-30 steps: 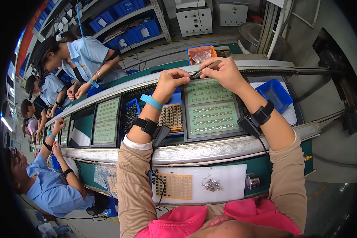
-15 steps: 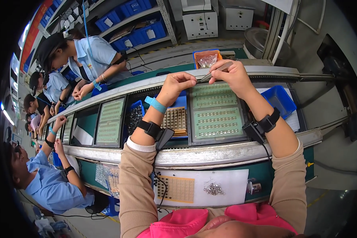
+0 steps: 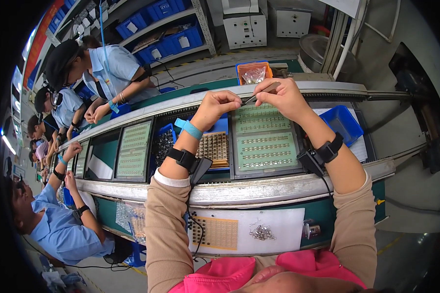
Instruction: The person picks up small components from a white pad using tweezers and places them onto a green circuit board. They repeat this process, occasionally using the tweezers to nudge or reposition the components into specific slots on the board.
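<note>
My right hand (image 3: pixel 287 101) grips a pair of metal tweezers (image 3: pixel 271 88), their tips pointing left and down. My left hand (image 3: pixel 216 110) is closed in a pinch close to those tips; whatever lies between its fingertips is too small to make out. Both hands hover over the far edge of a green circuit board panel (image 3: pixel 268 150) with rows of small metal parts. That panel lies in a dark carrier frame (image 3: pixel 264 174) on the conveyor line. Left of it stands a stack of tan boards (image 3: pixel 213 149) carrying small parts.
Near me a white sheet (image 3: pixel 286 229) bears a tan board (image 3: pixel 220 233) and a pile of small metal parts (image 3: pixel 262 233). A blue bin (image 3: pixel 343 124) stands right of the panel, an orange bin (image 3: pixel 254 72) beyond the far rail. Co-workers sit along the line at left.
The right hand and tweezers have dipped slightly, and the right fingers have shifted closer to the left fingertips. The whole view has drifted a little; the left hand keeps its pinch.
</note>
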Action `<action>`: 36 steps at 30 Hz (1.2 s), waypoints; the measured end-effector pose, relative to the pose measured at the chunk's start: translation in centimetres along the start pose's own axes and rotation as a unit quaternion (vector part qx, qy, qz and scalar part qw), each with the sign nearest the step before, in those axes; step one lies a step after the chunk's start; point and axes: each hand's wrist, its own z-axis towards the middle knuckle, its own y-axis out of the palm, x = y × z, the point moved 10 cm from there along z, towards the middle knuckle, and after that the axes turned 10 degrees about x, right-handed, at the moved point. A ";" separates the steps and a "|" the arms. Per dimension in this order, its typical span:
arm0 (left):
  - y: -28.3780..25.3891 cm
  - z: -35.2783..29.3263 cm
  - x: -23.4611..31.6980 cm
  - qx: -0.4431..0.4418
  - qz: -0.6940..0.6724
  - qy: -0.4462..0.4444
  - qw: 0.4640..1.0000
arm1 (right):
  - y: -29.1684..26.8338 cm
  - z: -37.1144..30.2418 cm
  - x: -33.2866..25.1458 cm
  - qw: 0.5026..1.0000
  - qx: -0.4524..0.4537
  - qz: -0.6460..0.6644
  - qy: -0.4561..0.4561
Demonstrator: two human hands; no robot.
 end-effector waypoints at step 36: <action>2.7 -0.3 1.8 0.010 0.413 0.249 0.876 | -0.9 0.0 -0.8 0.992 0.057 -0.101 -0.055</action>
